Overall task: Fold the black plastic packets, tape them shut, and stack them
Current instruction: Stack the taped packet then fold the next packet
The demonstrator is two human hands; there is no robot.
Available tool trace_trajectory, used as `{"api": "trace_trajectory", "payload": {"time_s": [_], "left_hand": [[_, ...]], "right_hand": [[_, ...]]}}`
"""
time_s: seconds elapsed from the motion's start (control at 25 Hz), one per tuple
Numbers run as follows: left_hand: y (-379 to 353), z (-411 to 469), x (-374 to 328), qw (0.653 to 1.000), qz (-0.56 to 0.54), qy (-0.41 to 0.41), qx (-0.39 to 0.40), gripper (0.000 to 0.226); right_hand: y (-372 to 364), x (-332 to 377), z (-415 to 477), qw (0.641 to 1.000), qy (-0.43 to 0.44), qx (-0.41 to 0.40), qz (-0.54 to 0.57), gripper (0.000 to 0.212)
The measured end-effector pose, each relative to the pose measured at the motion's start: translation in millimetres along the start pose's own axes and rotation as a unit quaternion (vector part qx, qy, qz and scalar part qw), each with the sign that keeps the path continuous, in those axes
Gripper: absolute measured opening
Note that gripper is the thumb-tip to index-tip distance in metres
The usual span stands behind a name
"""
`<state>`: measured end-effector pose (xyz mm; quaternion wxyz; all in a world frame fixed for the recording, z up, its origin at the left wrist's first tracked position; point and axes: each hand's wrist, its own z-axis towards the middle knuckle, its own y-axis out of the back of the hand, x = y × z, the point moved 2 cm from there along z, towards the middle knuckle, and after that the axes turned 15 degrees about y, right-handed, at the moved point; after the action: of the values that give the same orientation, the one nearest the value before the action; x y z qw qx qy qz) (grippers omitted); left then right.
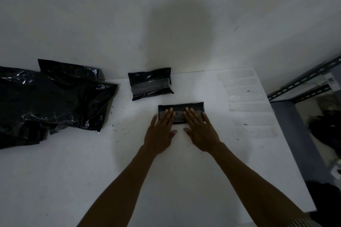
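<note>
Worktop (73, 171): white, with dark specks scattered near its middle. Heap of unfolded black packets (46, 101) at far left, glossy and crumpled. Finished packet (150, 84) lies by the back edge with a pale tape band across it; I cannot tell whether it is one packet or several. Folded packet (180, 111) sits just in front of it, under both hands. Left hand (160, 134) and right hand (201, 132) lie flat on it, fingers (168, 114) straight, pressing and gripping nothing. The greyish strip between them looks like tape being smoothed. Spare tape strips (245, 94) are lined up along the right edge. Risks: on release the springy film may reopen the fold if the tape ends are not rubbed down. Grit from the specks could weaken adhesion. Uneven pressure may slide the slick packet. Stacked glossy packets could slip off each other.
</note>
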<state>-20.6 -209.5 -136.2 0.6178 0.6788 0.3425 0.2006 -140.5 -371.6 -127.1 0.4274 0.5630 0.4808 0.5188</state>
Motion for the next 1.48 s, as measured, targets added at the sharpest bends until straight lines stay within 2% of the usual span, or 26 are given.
{"api": "trace_trajectory", "payload": {"time_s": [0.12,0.32,0.44,0.52,0.68,0.76,0.84,0.96,1.08,1.2,1.28,1.48], "left_hand": [[0.0,-4.5,-1.9,1.0,-0.013,0.003,-0.008,0.067],[-8.6,-10.4,3.6,1.0,-0.011,0.023,0.0,0.069],[-0.2,-11.1,-0.2,0.998,-0.057,0.013,-0.009,0.069],[6.2,-13.1,7.7,0.993,-0.113,0.028,-0.031,0.068],[10.0,-21.0,57.5,0.978,-0.093,0.165,-0.084,0.062],[7.6,-21.1,87.5,0.964,-0.08,0.238,-0.09,0.062],[2.2,-17.5,110.3,0.955,-0.063,0.28,-0.073,0.064],[-5.0,-11.6,124.2,0.954,-0.05,0.291,-0.054,0.066],[-6.8,-12.1,124.4,0.954,-0.052,0.288,-0.067,0.066],[-6.0,-12.6,125.3,0.952,-0.064,0.292,-0.073,0.066],[-5.0,-11.9,125.4,0.95,-0.065,0.296,-0.076,0.065],[-2.3,-12.8,125.2,0.949,-0.077,0.294,-0.085,0.065]], "right_hand": [[6.8,0.0,-0.1,0.999,0.002,-0.042,0.0,0.055],[-2.6,-5.6,-8.3,0.998,0.013,-0.055,-0.013,0.053],[9.2,-6.0,6.2,0.993,0.017,-0.116,0.001,0.041],[19.9,-10.6,22.4,0.988,0.004,-0.146,0.05,0.045],[17.5,-11.9,41.2,0.995,0.051,-0.029,0.075,0.078],[13.1,-13.2,46.0,0.995,0.059,0.003,0.08,0.082],[11.3,-14.9,49.9,0.994,0.065,-0.028,0.087,0.073],[14.7,-10.0,54.4,0.989,0.103,-0.076,0.072,0.059],[37.3,12.4,75.4,0.974,0.156,-0.149,0.064,0.056],[66.5,32.2,130.0,0.963,0.167,-0.211,0.033,0.053],[73.0,35.1,174.5,0.97,0.136,-0.2,-0.009,0.056],[41.0,35.4,224.0,0.993,0.043,-0.073,-0.079,0.071]]}}
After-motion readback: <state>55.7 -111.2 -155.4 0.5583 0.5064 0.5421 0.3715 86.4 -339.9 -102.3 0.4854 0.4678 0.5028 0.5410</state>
